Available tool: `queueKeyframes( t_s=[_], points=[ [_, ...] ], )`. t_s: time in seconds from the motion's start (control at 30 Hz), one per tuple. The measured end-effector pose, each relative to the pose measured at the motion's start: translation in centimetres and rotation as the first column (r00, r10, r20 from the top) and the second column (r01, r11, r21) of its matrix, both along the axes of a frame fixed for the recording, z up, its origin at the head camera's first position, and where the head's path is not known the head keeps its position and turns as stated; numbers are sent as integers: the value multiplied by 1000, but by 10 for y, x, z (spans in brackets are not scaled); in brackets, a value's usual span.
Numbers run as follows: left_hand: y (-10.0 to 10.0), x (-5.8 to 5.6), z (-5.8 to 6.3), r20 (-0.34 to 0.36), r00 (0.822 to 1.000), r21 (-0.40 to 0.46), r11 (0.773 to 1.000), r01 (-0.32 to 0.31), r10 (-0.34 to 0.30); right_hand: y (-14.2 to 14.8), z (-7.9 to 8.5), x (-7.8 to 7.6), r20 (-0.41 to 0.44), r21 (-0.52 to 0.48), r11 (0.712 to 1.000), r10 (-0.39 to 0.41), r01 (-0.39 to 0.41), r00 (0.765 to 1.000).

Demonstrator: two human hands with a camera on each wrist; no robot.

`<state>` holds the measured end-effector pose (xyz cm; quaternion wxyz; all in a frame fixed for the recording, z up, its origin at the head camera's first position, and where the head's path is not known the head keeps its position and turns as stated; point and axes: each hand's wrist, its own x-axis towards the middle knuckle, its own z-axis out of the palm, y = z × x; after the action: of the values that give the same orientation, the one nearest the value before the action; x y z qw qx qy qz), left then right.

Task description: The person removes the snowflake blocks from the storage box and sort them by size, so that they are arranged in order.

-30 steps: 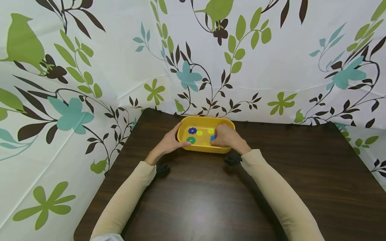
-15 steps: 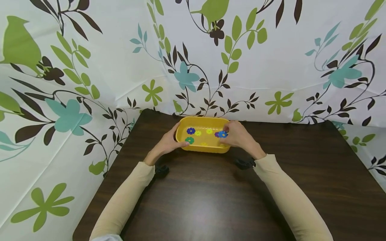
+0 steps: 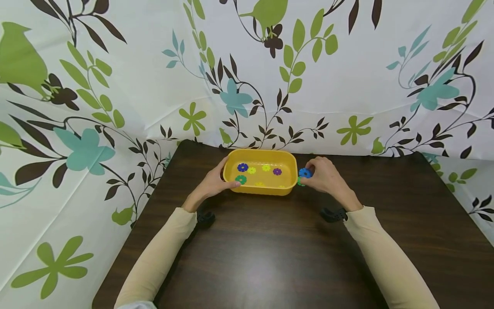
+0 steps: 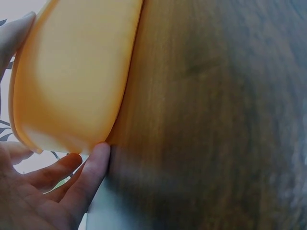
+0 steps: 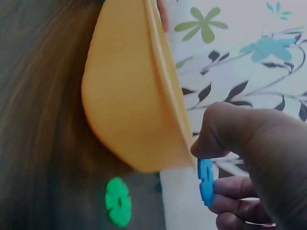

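Note:
A yellow plastic tub stands near the back of the table. My left hand grips its left end, thumb over the rim and fingertips against the outer wall. Just beyond the right end, my right hand pinches a blue flower-shaped notched disc between thumb and fingers. Below that hand a green disc lies on the table beside the tub. Inside the tub are a dark blue disc, a green one near my left thumb, a purple disc and several yellow discs.
The dark wooden table runs toward me and out to both sides. Right behind the tub hangs a white curtain printed with leaves and birds. A black wrist device sits below my right wrist.
My right hand has come up out of the tub and over its right end, carrying the blue disc. The purple disc has come into full view. My left hand keeps its grip.

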<state>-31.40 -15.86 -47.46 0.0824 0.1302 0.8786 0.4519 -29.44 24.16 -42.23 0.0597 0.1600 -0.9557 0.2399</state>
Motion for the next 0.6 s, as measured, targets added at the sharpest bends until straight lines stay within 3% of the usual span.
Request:
queueKeyframes(
  t_s=[0.6],
  points=[
    [1,0,1,11,1000,-23,1000,-16,16,41,-44,-10,59,27,999,-49,47,997]
  ],
)
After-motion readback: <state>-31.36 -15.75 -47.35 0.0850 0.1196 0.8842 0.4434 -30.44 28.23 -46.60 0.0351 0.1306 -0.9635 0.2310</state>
